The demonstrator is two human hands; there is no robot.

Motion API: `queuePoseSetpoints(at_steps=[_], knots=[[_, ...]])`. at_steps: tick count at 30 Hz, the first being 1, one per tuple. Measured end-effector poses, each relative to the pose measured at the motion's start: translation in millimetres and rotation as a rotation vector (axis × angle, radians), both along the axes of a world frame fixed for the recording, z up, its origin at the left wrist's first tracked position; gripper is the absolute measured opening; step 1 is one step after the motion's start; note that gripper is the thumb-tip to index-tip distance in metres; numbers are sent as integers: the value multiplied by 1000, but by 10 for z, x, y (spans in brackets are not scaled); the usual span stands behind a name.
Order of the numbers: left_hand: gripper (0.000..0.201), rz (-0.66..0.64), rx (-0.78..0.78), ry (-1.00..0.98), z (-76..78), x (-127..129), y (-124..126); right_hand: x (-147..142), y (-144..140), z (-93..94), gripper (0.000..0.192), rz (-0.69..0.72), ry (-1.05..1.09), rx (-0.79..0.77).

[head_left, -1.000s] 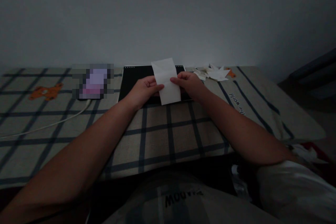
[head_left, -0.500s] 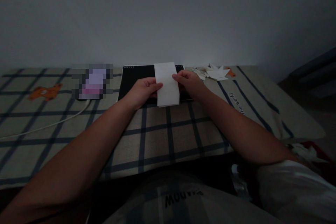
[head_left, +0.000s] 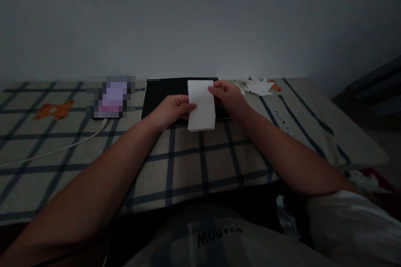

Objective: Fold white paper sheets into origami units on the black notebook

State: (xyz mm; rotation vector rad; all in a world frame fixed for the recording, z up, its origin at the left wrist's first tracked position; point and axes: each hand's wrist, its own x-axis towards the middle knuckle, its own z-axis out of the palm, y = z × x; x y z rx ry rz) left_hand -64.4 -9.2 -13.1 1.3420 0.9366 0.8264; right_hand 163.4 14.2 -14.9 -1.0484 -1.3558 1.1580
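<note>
A folded white paper strip [head_left: 201,105] lies over the near edge of a black spiral notebook [head_left: 163,91] on a checked cloth. My left hand [head_left: 171,110] pinches the strip's left side near the middle. My right hand [head_left: 226,94] grips its upper right corner. Both forearms reach in from the bottom of the view. The room is dim.
A pile of folded white paper pieces [head_left: 255,86] sits right of the notebook near the wall. A blurred-out device [head_left: 110,96] with a white cable [head_left: 56,148] lies at left. The checked cloth [head_left: 194,158] bears an orange bear print [head_left: 54,109].
The upright, tilted strip has been laid down flatter and squarer over the notebook's edge. My right hand slid up to its top right corner; my left hand stayed at its left side.
</note>
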Motion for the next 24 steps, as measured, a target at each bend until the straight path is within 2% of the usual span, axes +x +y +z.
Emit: queuePoseSetpoints(at_steps=[5,10,12,18,22,24], knots=[[35,-34,8,76,-3,-17,11,5,7,-26,45,-18,-1,8],[33,-19,47,77,-26,2,12,2,-6,22,26,-19,50,-12],[33,21,77,46,-38,15,13,1,-23,64,21,12,60,-68],[40,252,181,-10,-70,14,53,-29,-104,117,11,162,-20,-225],[41,277,211,11,-80,11,67,-60,-129,111,21,129,-34,-232],[40,288,228,25,-83,12,71,-62,-129,109,20,132,-34,-227]])
